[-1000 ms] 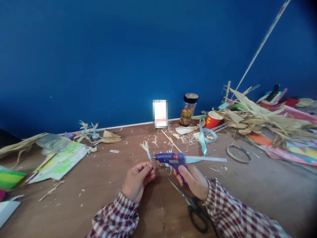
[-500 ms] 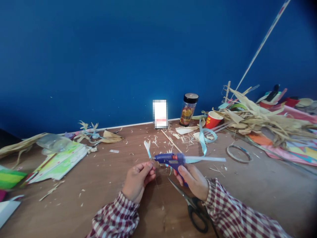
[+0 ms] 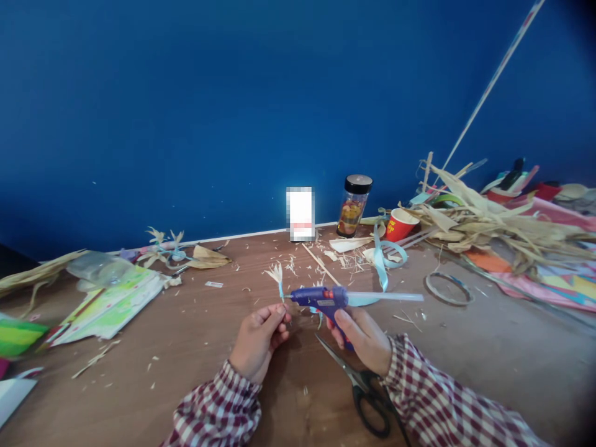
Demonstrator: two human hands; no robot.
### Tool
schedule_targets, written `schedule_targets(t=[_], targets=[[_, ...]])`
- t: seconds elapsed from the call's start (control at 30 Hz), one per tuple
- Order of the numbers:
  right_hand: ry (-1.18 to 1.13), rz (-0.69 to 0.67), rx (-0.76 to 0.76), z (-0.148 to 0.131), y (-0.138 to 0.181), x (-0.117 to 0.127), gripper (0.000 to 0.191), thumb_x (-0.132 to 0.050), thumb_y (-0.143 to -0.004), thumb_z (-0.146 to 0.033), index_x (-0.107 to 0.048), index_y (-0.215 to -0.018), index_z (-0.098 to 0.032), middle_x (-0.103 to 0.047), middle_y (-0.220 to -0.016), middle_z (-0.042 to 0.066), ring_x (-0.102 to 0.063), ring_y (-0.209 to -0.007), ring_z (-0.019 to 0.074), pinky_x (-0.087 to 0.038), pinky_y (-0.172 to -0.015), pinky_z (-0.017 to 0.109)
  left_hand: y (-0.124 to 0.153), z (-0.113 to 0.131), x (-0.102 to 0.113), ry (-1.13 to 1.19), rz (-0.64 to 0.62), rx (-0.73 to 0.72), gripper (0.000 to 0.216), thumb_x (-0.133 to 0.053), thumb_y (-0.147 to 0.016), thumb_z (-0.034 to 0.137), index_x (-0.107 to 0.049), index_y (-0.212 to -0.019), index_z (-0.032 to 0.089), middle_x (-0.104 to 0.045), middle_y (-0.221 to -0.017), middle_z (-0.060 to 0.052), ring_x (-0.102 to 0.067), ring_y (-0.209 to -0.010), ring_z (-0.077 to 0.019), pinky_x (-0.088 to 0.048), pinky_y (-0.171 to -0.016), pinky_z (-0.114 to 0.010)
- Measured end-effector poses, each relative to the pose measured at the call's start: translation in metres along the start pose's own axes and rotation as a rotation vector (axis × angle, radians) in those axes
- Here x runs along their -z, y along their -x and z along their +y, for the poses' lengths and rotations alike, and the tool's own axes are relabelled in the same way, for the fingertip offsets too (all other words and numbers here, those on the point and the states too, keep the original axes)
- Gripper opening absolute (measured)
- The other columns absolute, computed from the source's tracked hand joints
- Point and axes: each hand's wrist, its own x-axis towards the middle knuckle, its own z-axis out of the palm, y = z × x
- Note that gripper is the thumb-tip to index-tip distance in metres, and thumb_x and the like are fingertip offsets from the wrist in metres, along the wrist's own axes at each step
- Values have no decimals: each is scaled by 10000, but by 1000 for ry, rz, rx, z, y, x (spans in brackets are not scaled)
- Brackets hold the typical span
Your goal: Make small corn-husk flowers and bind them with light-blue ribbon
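Between the thumb and fingers of my left hand [image 3: 261, 332] is the lower end of a small corn husk flower [image 3: 276, 277]. Its pale frayed petals point up, and light blue ribbon wraps its stem. My right hand [image 3: 362, 338] grips a blue hot glue gun [image 3: 319, 298] by its handle. The nozzle points left and meets the blue-wrapped stem, just above my left fingertips; whether glue is coming out is too small to tell. A clear glue stick [image 3: 386, 297] sticks out of the gun's back. Below the gun, black-handled scissors [image 3: 367, 397] lie partly beneath my right sleeve.
Light blue ribbon [image 3: 382, 267] curls behind the gun. A jar with a black lid [image 3: 354, 208] and a red paper cup [image 3: 401, 226] stand near the wall. Dried husks [image 3: 493, 223] pile up at right. A painted sheet [image 3: 109, 304] lies left, and husk scraps litter the brown table [image 3: 186, 379].
The husk flower has turned in my left fingers, so its petals now look more spread and its stem stands more upright. The glue gun stays at almost the same spot.
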Motion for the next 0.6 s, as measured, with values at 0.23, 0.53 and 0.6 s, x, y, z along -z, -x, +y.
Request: schedule_targets(t=[0.23,0.53,0.6], targets=[[-22,-7,11,-2,1,0,383,-272,-878,-443,-512,-761,-168,-474,-539,-12,-426,-469,97,-343,-472,227,-2,0,1,10,32,-1,177,-695,-625,248,-618,-704,109,-569,-604,-4,-458,-444,-28,-453,-442,-134],[-35,-9,16,-1,1,-1,369,-287,-880,-427,-518,-761,-164,-469,-531,-18,-427,-469,92,-344,-478,221,-1,0,0,9,17,3,210,-710,-605,264,-618,-711,108,-569,-593,1,-455,-443,-25,-447,-442,-132],[-41,0,29,-2,1,-1,373,-282,-881,-428,-519,-761,-166,-471,-532,-19,-432,-471,92,-351,-487,223,-1,0,0,8,23,1,215,-715,-596,269,-619,-698,107,-573,-590,-2,-459,-442,-27,-447,-444,-136]])
